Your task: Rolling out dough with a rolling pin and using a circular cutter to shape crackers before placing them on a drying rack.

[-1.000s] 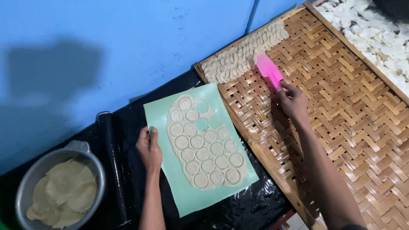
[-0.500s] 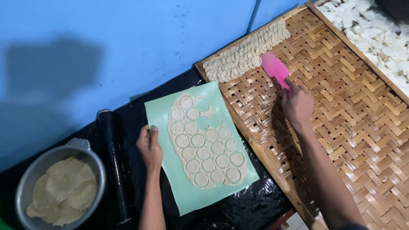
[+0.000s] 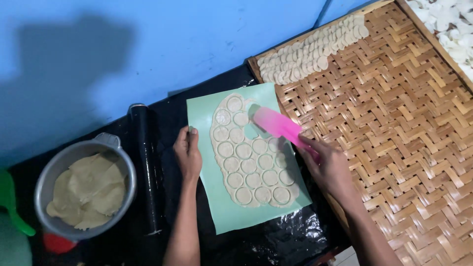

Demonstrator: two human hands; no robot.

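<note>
Since the earlier frames the right hand [image 3: 331, 167] has swung the pink spatula [image 3: 282, 127] off the woven bamboo tray [image 3: 394, 123] and back over the green mat [image 3: 221, 212], so its blade now lies on the upper right part of the sheet of dough [image 3: 251, 152] cut into rounds. The right hand is closed around the spatula's handle, the forearm coming in from the lower right across the tray's near edge. The left hand [image 3: 189, 155] lies flat and loose on the mat's left edge, fingers pointing away from the person, gripping nothing, the forearm running straight up from the bottom.

The mat sits on a black plastic-covered counter [image 3: 276, 241], its right edge against the tray's left rim. Along the tray's far edge lies a row of overlapping dough discs [image 3: 310, 51]; a second tray at the top right corner holds pale pieces [image 3: 451, 19]. Left of the mat, a black rolling pin [image 3: 146, 167] lies lengthwise, and beyond it, near the counter's left end, a metal bowl [image 3: 54, 172] holds dough scraps [image 3: 91, 189]. Nothing stands between the hands and the dough.
</note>
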